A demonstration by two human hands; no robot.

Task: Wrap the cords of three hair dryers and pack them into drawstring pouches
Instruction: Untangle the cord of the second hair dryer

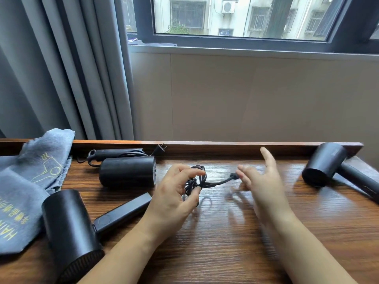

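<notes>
We see 3 black hair dryers on the wooden tabletop (pixel 225 232). The nearest hair dryer (pixel 69 232) lies at the left front, its barrel toward us and its handle pointing toward the middle. The second hair dryer (pixel 127 171) lies behind it near the back rail, with its own cord bundled just behind the barrel and its plug (pixel 161 149) against the rail. The third hair dryer (pixel 326 163) lies well apart at the far right corner, handle running off toward the right edge.

Our left hand (pixel 174 193) pinches a coiled bundle of black cord (pixel 195 181) between thumb and curled fingers, above the middle of the tabletop. A short tail of that cord runs right to our right hand (pixel 260 181). That hand is blurred; its forefinger points up and away, and the other fingers sit at the cord's end, though we cannot tell whether they grip it.

Grey drawstring pouches (pixel 26 181) with yellow print lie heaped at the left edge, partly under the nearest hair dryer. Behind the tabletop hang grey curtains (pixel 61 68), beside a window (pixel 246 17).
</notes>
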